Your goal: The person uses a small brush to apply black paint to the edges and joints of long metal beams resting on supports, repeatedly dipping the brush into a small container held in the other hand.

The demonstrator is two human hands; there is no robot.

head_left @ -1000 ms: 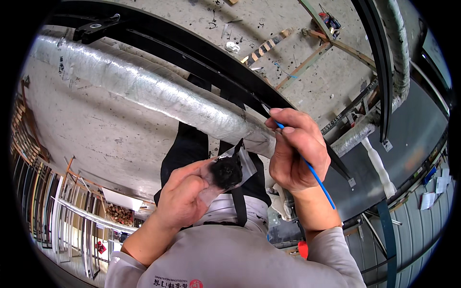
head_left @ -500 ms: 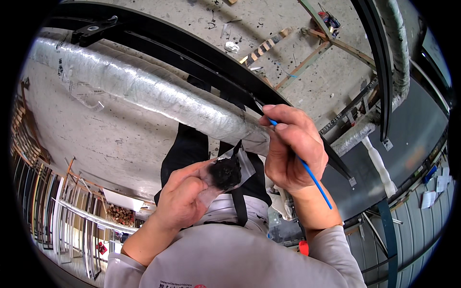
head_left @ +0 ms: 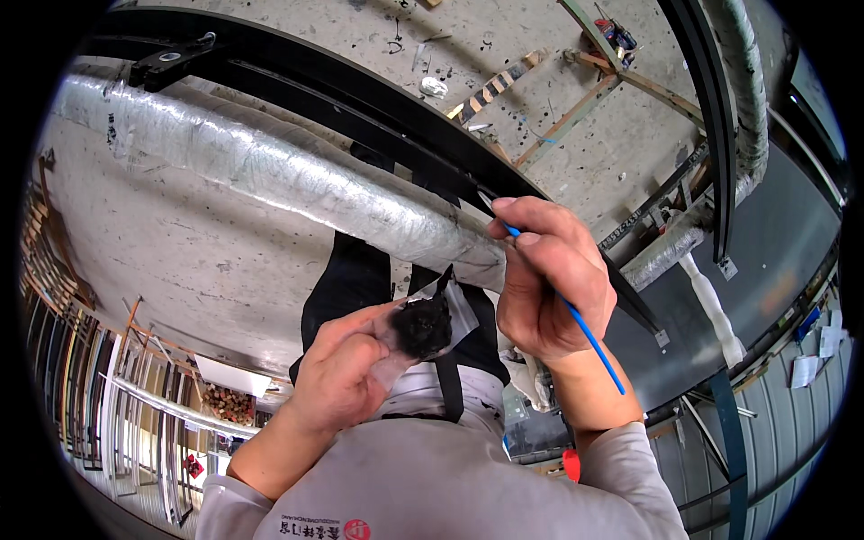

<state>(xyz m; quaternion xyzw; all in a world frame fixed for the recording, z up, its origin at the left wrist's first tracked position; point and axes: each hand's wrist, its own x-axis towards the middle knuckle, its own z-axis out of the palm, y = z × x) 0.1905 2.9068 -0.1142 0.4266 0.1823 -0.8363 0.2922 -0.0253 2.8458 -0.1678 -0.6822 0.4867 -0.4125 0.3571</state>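
Note:
My right hand (head_left: pixel 553 274) is closed around a thin paintbrush with a blue handle (head_left: pixel 591 340). The brush's tip touches or nearly touches the black metal frame (head_left: pixel 346 106) that runs across in front of me; I cannot tell which. Low in the middle, my left hand (head_left: pixel 342 367) grips a clear plastic bag (head_left: pixel 463 315) with wet-looking black paint (head_left: pixel 421 328) in it. The bag is apart from the frame. Between my left hand and the frame lies a long bar wrapped in silvery film (head_left: pixel 279 184).
Upright black frame members (head_left: pixel 711 135) stand at the right beside a dark panel (head_left: pixel 765 270). Wooden strips (head_left: pixel 571 121) and scraps lie on the paint-spotted concrete floor (head_left: pixel 225 270). At the lower left is a rack of long profiles (head_left: pixel 135 432).
Both hands keep their grips and nearly the same places. The brush tip has shifted very slightly along the frame. The chest of my grey shirt shows a little more.

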